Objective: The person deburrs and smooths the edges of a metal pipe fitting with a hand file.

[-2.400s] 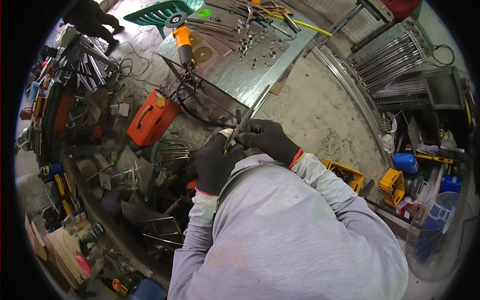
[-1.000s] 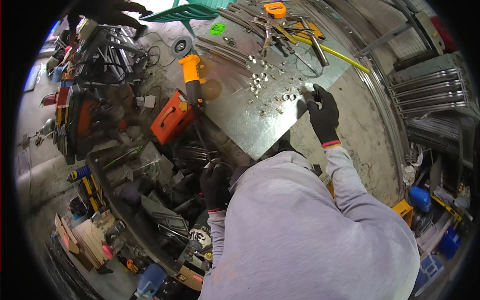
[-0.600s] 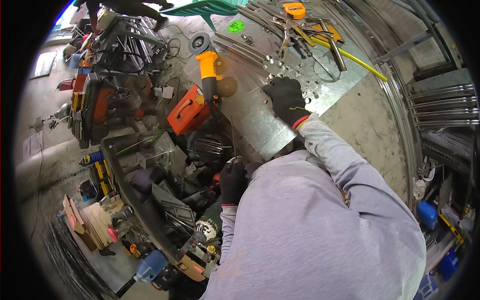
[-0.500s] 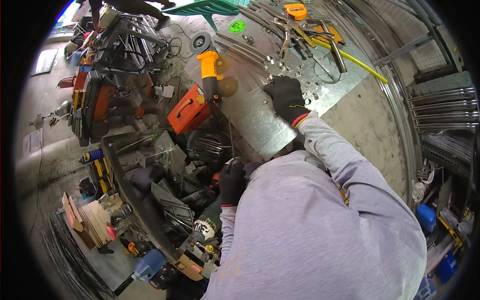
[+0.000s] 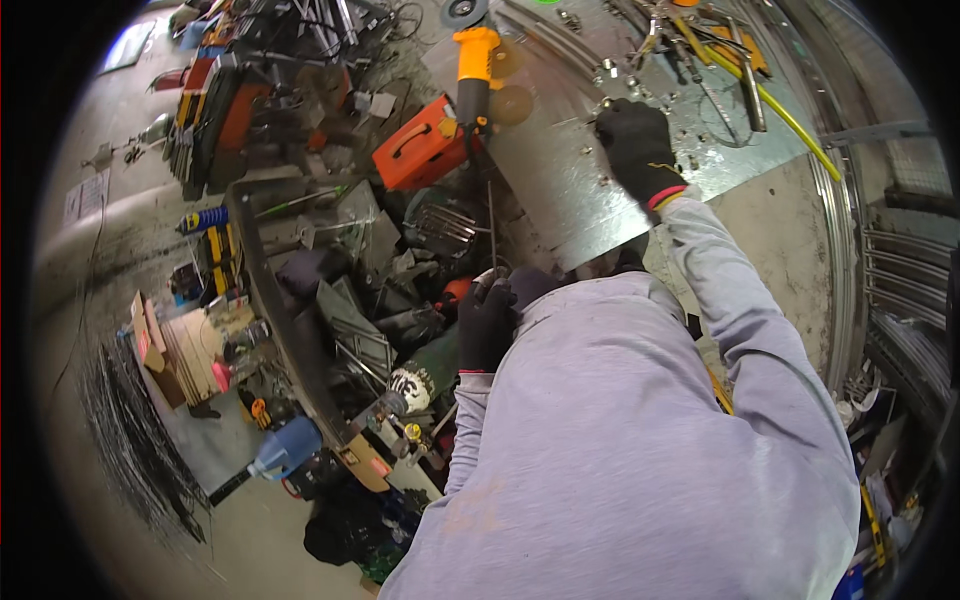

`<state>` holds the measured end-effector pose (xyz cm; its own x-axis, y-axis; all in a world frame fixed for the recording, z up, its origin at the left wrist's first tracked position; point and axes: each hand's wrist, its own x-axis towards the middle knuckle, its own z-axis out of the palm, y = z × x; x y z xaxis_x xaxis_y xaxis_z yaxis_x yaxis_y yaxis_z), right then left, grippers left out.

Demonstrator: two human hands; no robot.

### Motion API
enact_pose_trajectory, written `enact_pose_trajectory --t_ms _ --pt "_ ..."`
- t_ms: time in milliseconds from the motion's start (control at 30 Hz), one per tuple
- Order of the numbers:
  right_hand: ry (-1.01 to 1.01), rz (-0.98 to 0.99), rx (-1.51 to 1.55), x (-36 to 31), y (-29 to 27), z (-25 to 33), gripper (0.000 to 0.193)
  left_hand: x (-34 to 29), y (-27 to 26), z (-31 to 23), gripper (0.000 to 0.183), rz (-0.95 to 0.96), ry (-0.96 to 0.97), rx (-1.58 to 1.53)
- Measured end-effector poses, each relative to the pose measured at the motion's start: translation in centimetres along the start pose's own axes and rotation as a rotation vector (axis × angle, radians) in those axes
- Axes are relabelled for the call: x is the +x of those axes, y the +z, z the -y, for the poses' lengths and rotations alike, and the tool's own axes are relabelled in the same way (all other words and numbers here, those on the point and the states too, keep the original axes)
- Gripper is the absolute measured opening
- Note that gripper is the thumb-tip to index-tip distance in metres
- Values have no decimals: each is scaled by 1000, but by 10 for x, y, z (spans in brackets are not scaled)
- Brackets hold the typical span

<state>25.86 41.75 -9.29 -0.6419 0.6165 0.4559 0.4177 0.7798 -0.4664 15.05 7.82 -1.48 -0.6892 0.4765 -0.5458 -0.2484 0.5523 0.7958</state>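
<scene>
Left hand [image 5: 487, 325]: in a dark glove at the centre of the frame, a little left of the middle; we see the fingers closed around a thin rod.
Thin rod [image 5: 492, 225]: stands up out of the left fist toward the top of the frame, its upper part passing in front of the clutter near the orange case.
Right hand [image 5: 638, 145]: dark glove with a red and yellow cuff, upper right of centre, reaching over the counter. Fingers curled downward; we cannot tell how far they are closed or whether they hold anything.
Small metal pieces [image 5: 607, 68]: shiny, scattered on the counter around the right hand, some just beyond its fingers.
Counter [image 5: 560, 200]: sheet-metal top, upper right of centre, one corner pointing down toward the person.
Grey rods [image 5: 555, 45]: lie in a bunch along the counter at the top, left of the loose pieces.
Yellow strip [image 5: 800, 132]: curves across the upper right, beside a group of hand tools [image 5: 752, 100].
Angle grinder [image 5: 475, 75]: orange and black, at the counter's left edge, disc toward the top of the frame.
Orange case [image 5: 425, 140]: tilted, just left of the grinder.
Dark-rimmed tray [image 5: 283, 325]: left of centre, crowded with scrap.
Blue bottle [image 5: 288, 445]: lower left, outside the tray.
</scene>
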Motion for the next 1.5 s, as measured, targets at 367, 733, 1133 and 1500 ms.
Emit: enact_pose_trajectory --t_ms 367,733,1133,1500 --pt "915 519 1062 -66 -24 102 27 -2 -23 8 32 84 -44 -1" --pt "1263 411 1677 -106 1 123 22 57 -92 7 29 494 214 204" --pt "1176 199 953 -109 16 170 13 99 -136 38 34 654 560 635" --pt "926 166 177 -111 41 188 21 114 -120 36 34 603 569 670"
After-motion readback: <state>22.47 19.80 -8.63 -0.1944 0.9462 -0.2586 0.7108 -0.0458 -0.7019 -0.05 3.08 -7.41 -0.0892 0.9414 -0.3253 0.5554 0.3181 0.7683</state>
